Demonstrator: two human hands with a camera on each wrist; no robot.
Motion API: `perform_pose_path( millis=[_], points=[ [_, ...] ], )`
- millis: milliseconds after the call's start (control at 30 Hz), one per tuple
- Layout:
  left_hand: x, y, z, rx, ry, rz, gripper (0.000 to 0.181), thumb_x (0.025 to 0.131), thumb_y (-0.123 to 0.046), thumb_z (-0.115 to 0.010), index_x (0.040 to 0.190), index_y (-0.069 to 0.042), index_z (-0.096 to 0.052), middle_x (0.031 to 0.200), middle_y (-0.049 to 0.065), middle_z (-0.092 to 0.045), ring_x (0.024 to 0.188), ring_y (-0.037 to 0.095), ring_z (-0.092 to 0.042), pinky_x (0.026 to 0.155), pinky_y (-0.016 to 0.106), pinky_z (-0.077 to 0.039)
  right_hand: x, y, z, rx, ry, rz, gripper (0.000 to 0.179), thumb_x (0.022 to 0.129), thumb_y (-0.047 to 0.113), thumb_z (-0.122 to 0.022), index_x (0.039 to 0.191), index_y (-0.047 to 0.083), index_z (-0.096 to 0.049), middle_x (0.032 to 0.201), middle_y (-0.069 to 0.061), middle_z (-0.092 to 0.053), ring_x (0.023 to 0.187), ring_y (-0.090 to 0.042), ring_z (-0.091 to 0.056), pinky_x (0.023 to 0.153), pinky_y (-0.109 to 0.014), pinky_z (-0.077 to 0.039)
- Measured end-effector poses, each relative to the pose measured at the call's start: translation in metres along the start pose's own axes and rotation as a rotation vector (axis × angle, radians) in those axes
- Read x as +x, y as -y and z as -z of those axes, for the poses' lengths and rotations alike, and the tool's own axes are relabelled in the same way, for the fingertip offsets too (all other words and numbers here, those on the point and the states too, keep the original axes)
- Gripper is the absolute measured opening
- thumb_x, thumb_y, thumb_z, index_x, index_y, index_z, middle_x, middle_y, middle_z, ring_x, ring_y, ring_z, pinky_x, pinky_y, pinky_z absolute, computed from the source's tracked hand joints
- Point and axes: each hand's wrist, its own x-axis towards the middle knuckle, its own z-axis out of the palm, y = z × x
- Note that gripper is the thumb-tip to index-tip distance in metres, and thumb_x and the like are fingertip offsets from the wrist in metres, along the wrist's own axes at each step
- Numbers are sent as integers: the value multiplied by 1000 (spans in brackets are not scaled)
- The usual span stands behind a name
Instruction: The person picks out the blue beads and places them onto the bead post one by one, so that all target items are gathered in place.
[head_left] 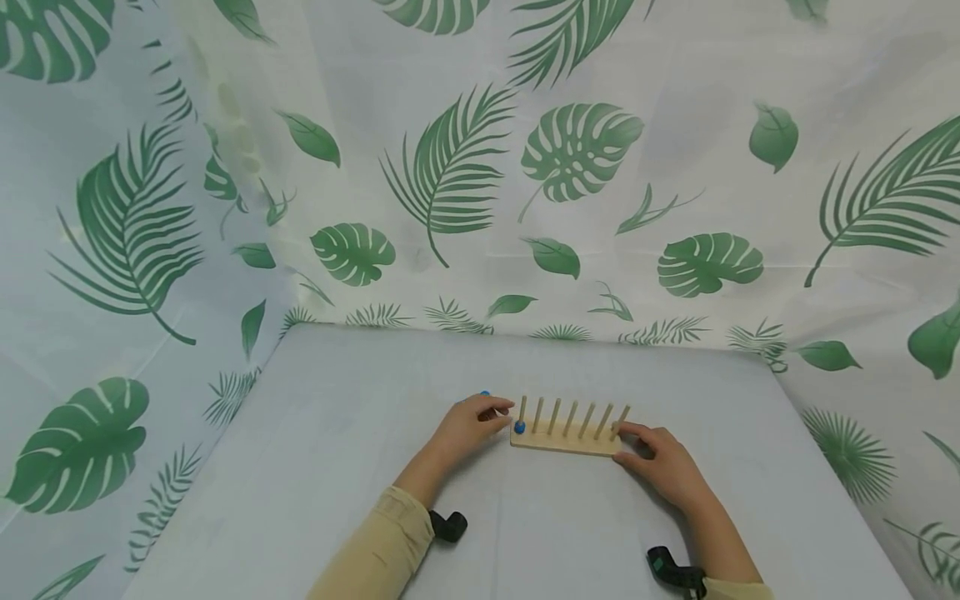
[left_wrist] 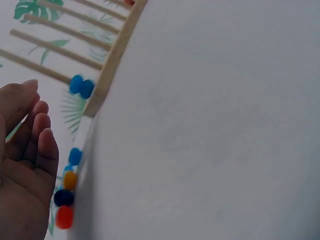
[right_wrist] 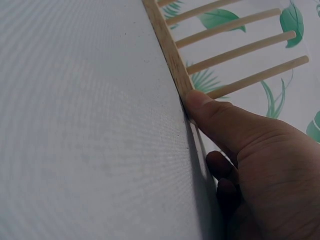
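A pale wooden peg board (head_left: 564, 443) with a row of upright pegs lies on the white table. A blue bead (head_left: 520, 427) sits at the foot of its leftmost peg; the left wrist view shows it as two rounded blue lobes. Just left of that peg is my left hand (head_left: 467, 425), its fingers loosely bent and apart from the thumb, with nothing seen between them. At the board's right end, my right hand (head_left: 666, 467) grips the wood, its thumb (right_wrist: 199, 100) pressed on the front edge. The right fingertips are partly hidden behind the board.
Beyond the left hand lie several loose beads, among them a red bead (left_wrist: 64, 217), a dark blue bead (left_wrist: 63, 197) and a yellow bead (left_wrist: 70, 181). In the head view the hand hides most of them. Leaf-printed curtains (head_left: 480, 192) border the table.
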Motion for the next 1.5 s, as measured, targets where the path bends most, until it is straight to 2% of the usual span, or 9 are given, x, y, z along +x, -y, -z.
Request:
perform_pose_path(
  millis=[233, 400, 500, 600, 733, 900, 1133, 1333, 1500],
  points=[
    [6, 13, 34, 26, -47, 64, 31, 97, -35, -63, 126, -25, -68, 111, -5, -65, 92, 11, -56, 78, 28, -51, 0, 0, 1, 2, 1, 4, 59, 85, 46, -74, 136, 20, -59, 118, -14, -62, 107, -30, -58, 92, -55, -47],
    [5, 27, 50, 54, -71, 162, 30, 100, -38, -58, 126, -26, -67, 123, -3, -64, 106, 16, -58, 94, 39, -50, 0, 0, 1, 10, 3, 6, 59, 85, 46, -74, 136, 20, -59, 119, -14, -62, 108, -30, -58, 92, -55, -47],
    [4, 36, 55, 67, -96, 191, 30, 100, -38, -56, 125, -26, -68, 126, -2, -64, 112, 19, -59, 100, 43, -48, 0, 1, 1, 12, 2, 5, 59, 85, 46, -74, 136, 19, -59, 119, -14, -62, 108, -31, -58, 92, -56, -47],
    [3, 46, 56, 86, -110, 169, 29, 100, -36, -57, 123, -24, -69, 124, 0, -65, 112, 21, -60, 100, 43, -49, 0, 1, 1, 14, 4, 1, 59, 85, 47, -74, 136, 19, -59, 120, -14, -62, 109, -31, -58, 93, -56, -47],
    [3, 57, 55, 130, -111, 92, 26, 98, -27, -60, 122, -20, -70, 121, 3, -65, 112, 21, -62, 99, 42, -49, -1, 1, 0, 15, 8, -7, 60, 85, 48, -73, 136, 19, -59, 121, -14, -62, 110, -31, -58, 94, -56, -47],
    [2, 63, 54, 184, -91, 30, 26, 95, -21, -65, 121, -18, -70, 118, 4, -65, 108, 20, -61, 98, 40, -49, -1, 1, 0, 18, 5, -9, 60, 85, 48, -74, 136, 19, -59, 122, -15, -62, 111, -32, -58, 94, -57, -46],
    [0, 63, 56, 211, -67, 42, 26, 95, -24, -66, 121, -18, -70, 120, 3, -64, 115, 22, -59, 103, 42, -47, 0, 2, 1, 19, 5, -12, 60, 85, 49, -73, 136, 20, -59, 121, -15, -61, 111, -32, -58, 94, -57, -46],
    [-1, 61, 55, 303, -35, 32, 28, 96, -26, -66, 122, -19, -69, 124, 4, -62, 121, 25, -56, 107, 44, -43, 0, 2, -1, 1, 5, -10, 61, 85, 48, -73, 136, 19, -59, 124, -17, -62, 114, -35, -58, 96, -59, -45],
    [-2, 61, 52, 306, -41, 21, 28, 95, -26, -67, 121, -19, -70, 125, 4, -62, 121, 26, -56, 107, 44, -43, 1, 0, -2, -17, 3, -3, 60, 85, 47, -73, 136, 19, -59, 127, -17, -62, 117, -38, -57, 97, -60, -44]
  ],
)
